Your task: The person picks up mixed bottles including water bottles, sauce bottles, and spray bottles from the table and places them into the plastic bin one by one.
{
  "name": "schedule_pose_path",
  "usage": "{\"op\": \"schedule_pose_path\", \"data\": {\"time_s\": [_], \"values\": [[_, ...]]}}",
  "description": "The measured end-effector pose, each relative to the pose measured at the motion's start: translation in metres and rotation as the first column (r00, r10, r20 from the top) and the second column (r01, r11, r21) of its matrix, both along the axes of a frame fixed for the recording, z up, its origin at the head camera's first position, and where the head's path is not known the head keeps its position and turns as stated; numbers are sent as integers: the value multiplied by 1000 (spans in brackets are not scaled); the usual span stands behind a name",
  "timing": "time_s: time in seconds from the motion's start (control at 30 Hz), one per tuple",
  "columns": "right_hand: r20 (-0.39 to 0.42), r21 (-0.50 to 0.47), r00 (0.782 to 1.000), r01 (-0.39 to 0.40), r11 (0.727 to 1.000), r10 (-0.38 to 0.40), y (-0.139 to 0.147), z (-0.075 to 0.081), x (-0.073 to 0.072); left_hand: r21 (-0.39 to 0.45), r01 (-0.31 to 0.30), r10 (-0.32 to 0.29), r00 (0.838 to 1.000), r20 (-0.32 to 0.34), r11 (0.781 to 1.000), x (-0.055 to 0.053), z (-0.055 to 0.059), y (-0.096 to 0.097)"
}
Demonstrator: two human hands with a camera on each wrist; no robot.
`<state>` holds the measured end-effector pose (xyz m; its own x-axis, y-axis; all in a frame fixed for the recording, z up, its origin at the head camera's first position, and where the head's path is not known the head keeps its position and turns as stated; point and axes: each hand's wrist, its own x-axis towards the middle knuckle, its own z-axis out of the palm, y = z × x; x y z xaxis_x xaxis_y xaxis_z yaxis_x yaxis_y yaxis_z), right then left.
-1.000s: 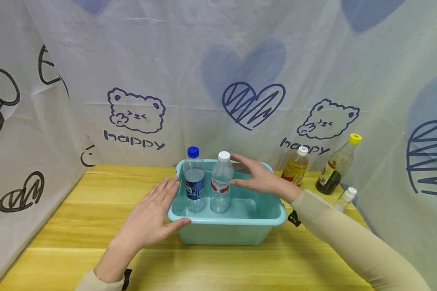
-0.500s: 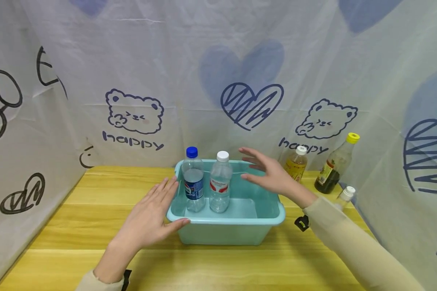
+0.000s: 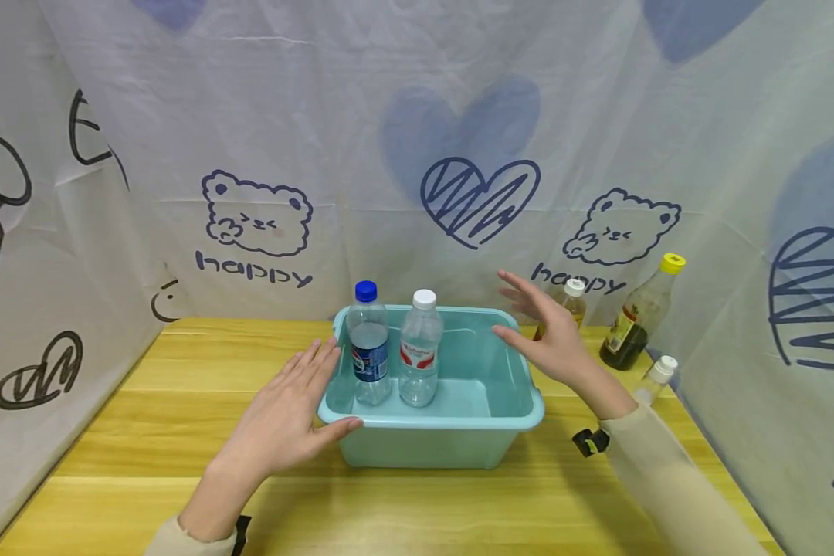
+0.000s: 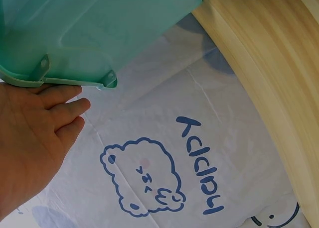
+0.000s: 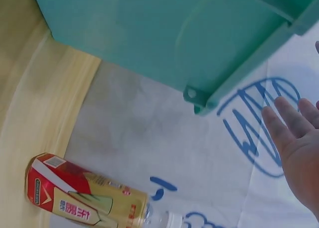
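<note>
A light teal plastic tub [image 3: 431, 444] stands on the wooden table. Inside it, to the left, two empty-looking plastic bottles stand upright: a blue-capped bottle with a blue label [image 3: 370, 355] and a white-capped clear bottle with a red and white label [image 3: 420, 351]. My left hand [image 3: 281, 413] rests on the tub's left rim with its fingers straight. In the left wrist view, the left hand's fingers [image 4: 70, 108] lie along that rim. Above the tub's right side hovers my right hand [image 3: 552, 340], fingers spread, holding nothing.
Right of the tub are a yellow-and-red-labelled drink bottle [image 5: 87, 193], partly hidden behind my right hand in the head view, a yellow-capped bottle of dark liquid [image 3: 632, 328] and a small white-capped bottle [image 3: 656, 378]. A printed cloth [image 3: 361, 139] hangs behind the table.
My right hand has moved away from the white-capped bottle to the right, toward the tub's right side. The left hand and both bottles in the tub stay put.
</note>
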<state>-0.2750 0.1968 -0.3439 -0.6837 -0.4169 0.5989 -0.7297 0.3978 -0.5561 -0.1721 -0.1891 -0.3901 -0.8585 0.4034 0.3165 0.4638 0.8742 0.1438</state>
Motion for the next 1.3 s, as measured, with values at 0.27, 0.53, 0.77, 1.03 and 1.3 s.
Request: {"op": "schedule_pose_path", "data": {"time_s": [0.27, 0.53, 0.77, 1.03, 1.3], "values": [[-17, -84, 991, 132, 988, -134, 23, -1, 10, -5, -6, 6, 1000, 19, 1000, 0, 0, 0], [-52, -160, 960, 265, 951, -276, 55, -17, 12, -5, -2, 2, 1000, 9, 1000, -1, 0, 1], [19, -248, 929, 362, 899, -369, 83, -36, 17, -3, 2, -2, 1000, -1, 1000, -1, 1, 1], [77, -364, 872, 476, 801, -483, 114, -61, 18, -6, -4, 4, 1000, 21, 1000, 0, 0, 0], [88, -467, 797, 563, 682, -597, 142, -74, 26, -6, -5, 6, 1000, 23, 1000, 0, 0, 0]]}}
